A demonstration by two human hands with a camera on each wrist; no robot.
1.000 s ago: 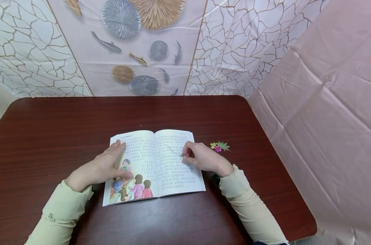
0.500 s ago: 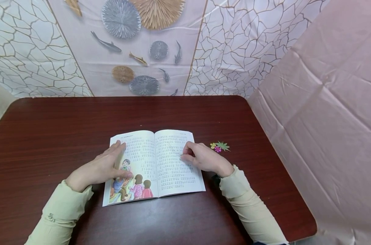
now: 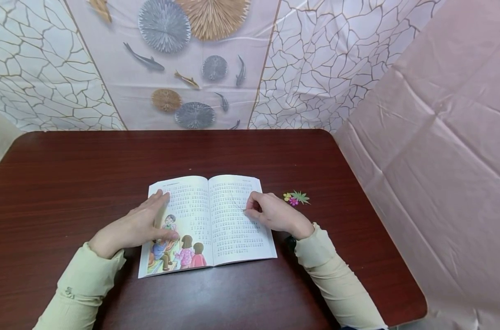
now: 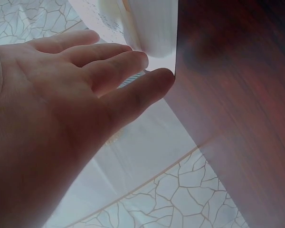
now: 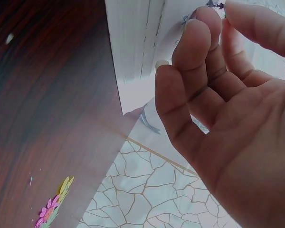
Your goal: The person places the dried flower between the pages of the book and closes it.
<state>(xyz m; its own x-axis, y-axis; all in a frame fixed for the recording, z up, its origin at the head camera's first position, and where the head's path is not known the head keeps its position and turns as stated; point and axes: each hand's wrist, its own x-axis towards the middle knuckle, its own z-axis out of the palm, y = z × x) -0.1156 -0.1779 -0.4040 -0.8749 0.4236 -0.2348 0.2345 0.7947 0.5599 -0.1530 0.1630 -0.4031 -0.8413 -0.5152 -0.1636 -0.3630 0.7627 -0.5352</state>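
Observation:
An open book (image 3: 241,229) lies on the table, printed text on both pages and a coloured picture of children at the lower left. My left hand (image 3: 136,227) rests on the left page, fingers extended and thumb spread; the left wrist view shows this hand (image 4: 76,80) at the book's edge. Over the right page, my right hand (image 3: 274,211) pinches a thin sprig (image 3: 237,203) between thumb and fingertip. Small dark purple bits of the sprig (image 5: 220,5) show at the fingertips in the right wrist view; the rest is mostly hidden.
To the right of the book, a yellow flower (image 3: 287,196), a pink flower (image 3: 293,201) and a green leaf (image 3: 301,197) lie flat on the dark wooden table (image 3: 89,169). A patterned cloth (image 3: 217,82) hangs behind the table's far edge.
The sprig's thin far end has shifted slightly to the right, and its dark bits show less at my right fingertips. My left hand and the book stay put.

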